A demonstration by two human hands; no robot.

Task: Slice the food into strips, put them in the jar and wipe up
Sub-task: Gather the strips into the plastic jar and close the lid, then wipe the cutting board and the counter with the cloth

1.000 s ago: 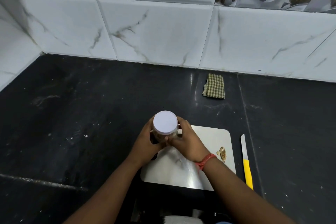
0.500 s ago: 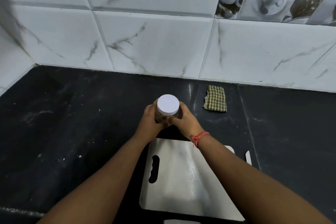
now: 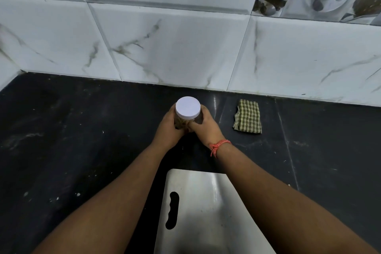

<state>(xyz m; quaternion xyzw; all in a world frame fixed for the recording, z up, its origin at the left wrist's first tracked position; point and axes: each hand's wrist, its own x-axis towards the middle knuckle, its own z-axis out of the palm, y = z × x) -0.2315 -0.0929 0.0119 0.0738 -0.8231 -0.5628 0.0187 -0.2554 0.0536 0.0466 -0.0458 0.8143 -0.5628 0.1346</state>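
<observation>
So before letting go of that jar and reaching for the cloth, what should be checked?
1. White lid on the jar: ok, sits on top; tightness cannot tell.
2. Both hands on the jar: ok, left hand and right hand wrap its sides.
3. Jar resting on the black counter: cannot tell, base hidden.
4. Strips inside: ok, brownish contents show through the side.
5. Checked cloth reachable: ok, lies to the right of the jar.
6. Steel cutting board clean: cannot tell.

No legible text, label, brand or number on any surface in view.
</observation>
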